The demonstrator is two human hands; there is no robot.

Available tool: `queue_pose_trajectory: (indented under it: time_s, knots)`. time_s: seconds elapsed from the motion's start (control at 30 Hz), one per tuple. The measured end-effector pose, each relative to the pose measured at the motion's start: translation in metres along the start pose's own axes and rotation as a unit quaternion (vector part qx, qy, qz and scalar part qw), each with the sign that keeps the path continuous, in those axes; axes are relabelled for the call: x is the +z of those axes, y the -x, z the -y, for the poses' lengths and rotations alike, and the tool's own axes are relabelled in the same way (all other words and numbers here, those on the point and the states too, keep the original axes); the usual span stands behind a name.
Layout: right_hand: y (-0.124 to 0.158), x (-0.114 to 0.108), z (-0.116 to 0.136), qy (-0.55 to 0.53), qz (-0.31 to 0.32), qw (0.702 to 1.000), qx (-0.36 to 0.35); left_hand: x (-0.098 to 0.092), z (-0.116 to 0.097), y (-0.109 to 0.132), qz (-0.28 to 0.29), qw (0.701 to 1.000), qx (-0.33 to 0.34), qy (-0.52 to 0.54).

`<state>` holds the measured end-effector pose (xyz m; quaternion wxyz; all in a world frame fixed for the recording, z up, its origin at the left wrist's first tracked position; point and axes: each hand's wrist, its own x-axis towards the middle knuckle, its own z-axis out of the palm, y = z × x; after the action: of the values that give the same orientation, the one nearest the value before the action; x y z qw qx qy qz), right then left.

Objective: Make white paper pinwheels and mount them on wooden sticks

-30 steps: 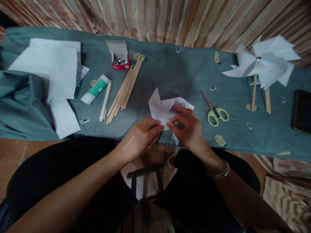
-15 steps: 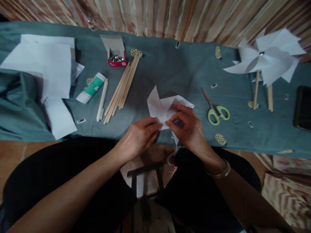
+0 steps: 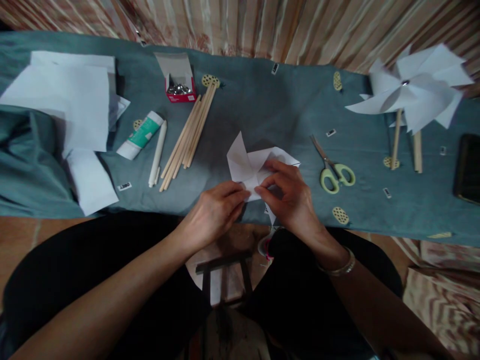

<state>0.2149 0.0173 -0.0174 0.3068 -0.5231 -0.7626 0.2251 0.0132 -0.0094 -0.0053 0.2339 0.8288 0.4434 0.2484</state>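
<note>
A white paper pinwheel (image 3: 239,159), partly folded, lies near the table's front edge between my hands. One of its points stands up at the far left, and another hangs toward the front edge. My left hand (image 3: 214,207) pinches the near left side of the paper with thumb and fingertips. On the right, my right hand (image 3: 288,194) has its thumb and fingers curled closed on the paper close to its middle. The fingers cover part of the folds. Green-handled scissors (image 3: 332,170) lie to the right of my right hand.
Wooden sticks (image 3: 189,137), a white pen (image 3: 158,155), a glue tube (image 3: 140,135) and a red box of metal pins (image 3: 180,90) lie to the left. White paper sheets (image 3: 82,100) are stacked far left. Finished pinwheels (image 3: 408,90) lie right, near a dark phone (image 3: 468,167).
</note>
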Motion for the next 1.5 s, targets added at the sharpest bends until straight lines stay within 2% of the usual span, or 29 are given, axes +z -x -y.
queue_pose_trajectory:
  time_s: [0.43,0.7,0.9,1.3,1.5]
  knots:
    - [0.001,0.001,0.002,0.06,-0.003,0.997,-0.037,0.001,0.001,0.0,-0.014,1.0,0.018,-0.008]
    - [0.003,0.005,0.001,0.044,-0.001,0.998,-0.044,0.001,0.001,-0.001,-0.01,1.0,0.02,-0.017]
    - [0.004,0.009,-0.004,0.093,-0.023,0.991,-0.091,0.001,0.001,-0.002,-0.02,0.999,0.031,-0.02]
    - [0.015,0.014,-0.002,0.137,0.015,0.984,-0.115,0.001,-0.001,-0.001,-0.018,0.999,0.028,-0.02]
    - [0.019,0.014,-0.001,0.152,0.032,0.983,-0.097,0.001,-0.003,-0.001,-0.01,0.999,0.016,-0.031]
